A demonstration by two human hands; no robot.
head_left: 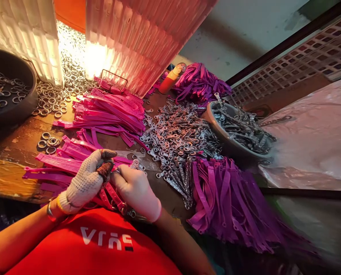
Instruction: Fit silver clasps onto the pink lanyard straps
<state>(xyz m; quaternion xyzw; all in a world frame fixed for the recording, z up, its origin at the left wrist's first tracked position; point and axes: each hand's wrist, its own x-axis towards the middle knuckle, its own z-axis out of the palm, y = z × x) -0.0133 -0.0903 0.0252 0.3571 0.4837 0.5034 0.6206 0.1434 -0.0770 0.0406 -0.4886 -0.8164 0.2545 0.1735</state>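
Observation:
My left hand [84, 181], in a white knitted glove with dark fingertips, pinches a pink strap [110, 194] close to my chest. My right hand [136, 191], in a smooth pale glove, grips the same strap and a small metal piece at its end; the two hands touch. Just beyond them lies a spread of pink straps [107, 110] on the brown table. A heap of metal clips [179, 133] sits to the right of the hands. Loose metal rings [49, 141] lie left of the pink straps.
A dark bowl of rings [7, 91] stands at far left, and a bowl of metal clips [239, 130] at right. Purple straps [224, 194] hang over the table's near edge; more purple straps [199, 82] lie farther back. White corrugated panels [136, 38] stand behind, beside an orange bottle [172, 78].

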